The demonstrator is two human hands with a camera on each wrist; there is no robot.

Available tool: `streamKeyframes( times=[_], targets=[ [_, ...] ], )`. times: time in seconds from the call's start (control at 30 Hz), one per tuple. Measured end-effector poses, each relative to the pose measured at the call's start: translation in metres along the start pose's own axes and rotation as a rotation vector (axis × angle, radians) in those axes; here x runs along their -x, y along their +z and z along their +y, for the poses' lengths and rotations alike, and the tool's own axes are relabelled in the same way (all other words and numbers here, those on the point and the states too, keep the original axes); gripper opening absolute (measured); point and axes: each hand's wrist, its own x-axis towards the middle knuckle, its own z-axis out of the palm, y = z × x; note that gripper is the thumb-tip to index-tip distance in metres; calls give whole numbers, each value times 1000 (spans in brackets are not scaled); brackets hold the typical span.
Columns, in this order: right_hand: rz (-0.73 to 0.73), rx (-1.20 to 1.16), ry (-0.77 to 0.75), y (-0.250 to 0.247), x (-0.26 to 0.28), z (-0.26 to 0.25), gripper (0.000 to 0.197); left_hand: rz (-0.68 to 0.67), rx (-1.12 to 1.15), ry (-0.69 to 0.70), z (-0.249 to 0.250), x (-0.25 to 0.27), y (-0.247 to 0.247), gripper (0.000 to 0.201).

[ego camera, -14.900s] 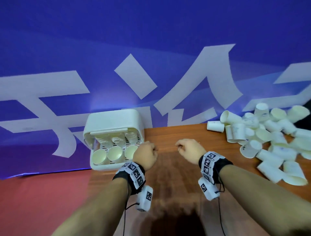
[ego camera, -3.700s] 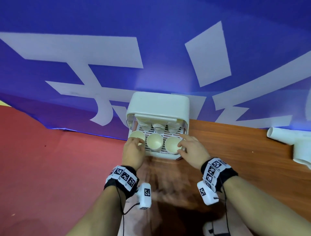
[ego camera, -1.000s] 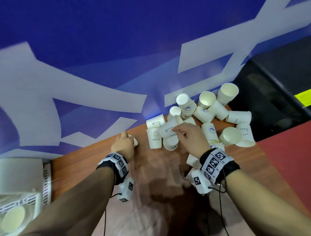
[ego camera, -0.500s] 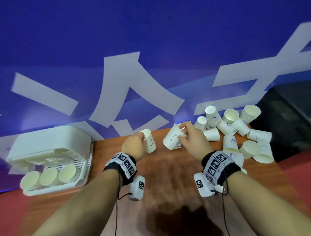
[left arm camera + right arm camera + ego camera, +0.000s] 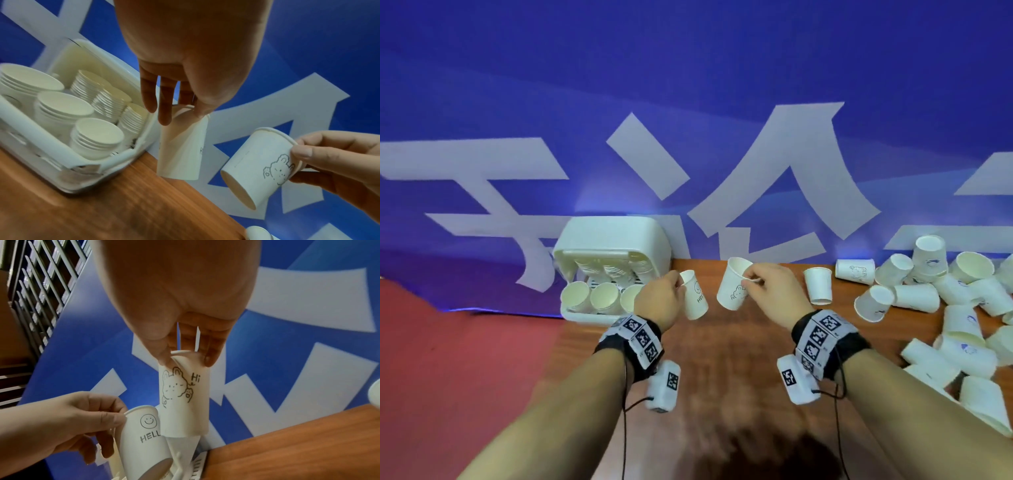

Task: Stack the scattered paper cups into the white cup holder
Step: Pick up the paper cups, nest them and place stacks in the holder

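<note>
At centre frame, both hands have swung back from the pile at right: the left hand (image 5: 662, 297) pinches the smiley cup (image 5: 694, 295), the right hand (image 5: 770, 287) the bear cup (image 5: 734, 283), now beside the white cup holder (image 5: 616, 240), ready for stacking.

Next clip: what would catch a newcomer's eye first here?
Two printed paper cups held up mid-table: the left hand pinches the smiley cup, the right hand the bear cup. Left of them stands the white cup holder, already holding stacks; loose cups litter the table's right end.
</note>
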Motion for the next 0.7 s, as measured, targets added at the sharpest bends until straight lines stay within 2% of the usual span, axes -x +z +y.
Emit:
streamKeyframes(
  times=[0.33,0.43,0.7],
  targets=[
    [-29,87,-164,103,-34,-79,6,113,61,-176,-124,25,-63,12],
    [-17,129,-176,126,-46,-101,8,169,28,-179,-155,25,-77,11],
    [-80,195,-156,169,-71,-125,12,150,50,-167,-203,5,-85,12]
  ],
)
